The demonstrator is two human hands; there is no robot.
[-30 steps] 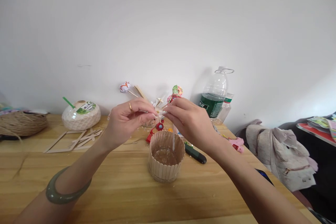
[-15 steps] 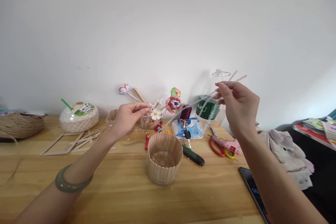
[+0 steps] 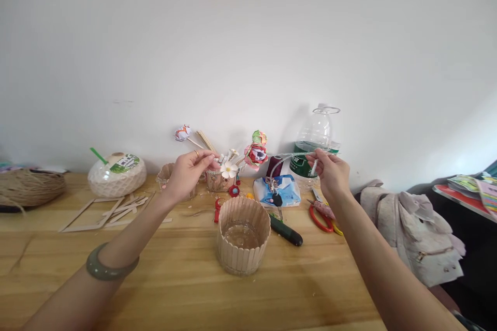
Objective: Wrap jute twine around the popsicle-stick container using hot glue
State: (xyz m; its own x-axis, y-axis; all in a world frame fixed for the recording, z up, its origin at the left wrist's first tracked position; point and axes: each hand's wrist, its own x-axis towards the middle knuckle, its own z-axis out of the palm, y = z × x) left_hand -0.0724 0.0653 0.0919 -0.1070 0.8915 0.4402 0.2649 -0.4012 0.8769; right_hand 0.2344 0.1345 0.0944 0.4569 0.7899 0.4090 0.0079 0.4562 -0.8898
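Observation:
My left hand (image 3: 194, 169) is closed in a pinch beside a white flower (image 3: 229, 169); whatever lies between its fingertips is too small to make out. On the right, my right hand (image 3: 329, 168) pinches thin silvery strands (image 3: 289, 154) in front of a large clear bottle (image 3: 316, 132) with a green label. One strand stretches nearly level toward my left hand, its far end lost against the flowers. Another curves down over a blue-and-white packet (image 3: 287, 190). Below and between my hands, a round container (image 3: 243, 256) edged with wooden sticks stands upright on the table.
Behind the container are folded paper flowers (image 3: 256, 154), keys (image 3: 277, 199) and a dark green-handled tool (image 3: 286, 231). Red-handled scissors (image 3: 321, 220) lie to the right, near a pale backpack (image 3: 407, 227). Flat sticks (image 3: 124, 209), a wrapped coconut (image 3: 116, 175) and twine (image 3: 33, 183) occupy the left.
My right hand has moved down and left with the strands, and one now runs nearly level. My left hand has shifted slightly left. The phone at lower right is no longer visible.

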